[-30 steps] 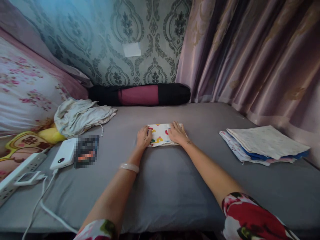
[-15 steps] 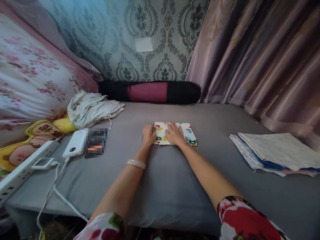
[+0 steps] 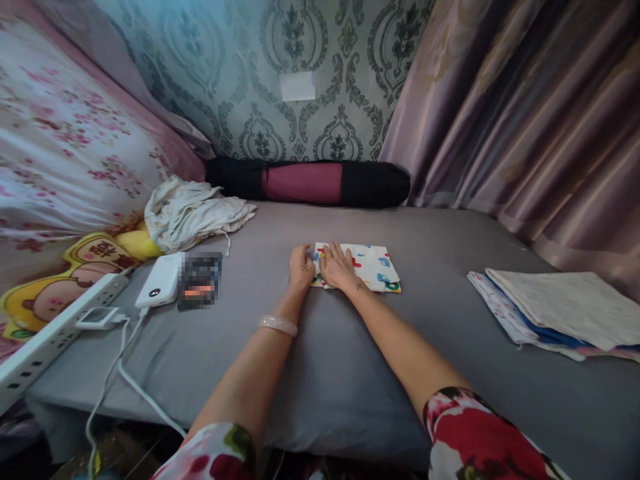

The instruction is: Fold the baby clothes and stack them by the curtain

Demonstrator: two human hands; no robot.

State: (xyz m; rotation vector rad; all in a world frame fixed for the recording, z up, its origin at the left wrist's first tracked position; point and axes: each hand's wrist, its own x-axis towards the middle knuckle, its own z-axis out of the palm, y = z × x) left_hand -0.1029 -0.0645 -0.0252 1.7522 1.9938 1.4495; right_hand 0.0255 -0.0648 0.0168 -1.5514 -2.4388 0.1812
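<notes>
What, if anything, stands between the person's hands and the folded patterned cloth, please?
Nothing visible stands in the way: the right hand lies flat on the folded patterned cloth, and the left hand is at its left edge. The stacked cloths lie well to the right, apart from it.

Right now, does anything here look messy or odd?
Yes, the pale cloth at back left lies crumpled, unlike the flat stack on the right. Under the right hand, the printed cloth has uneven layers at its near edge.
</notes>
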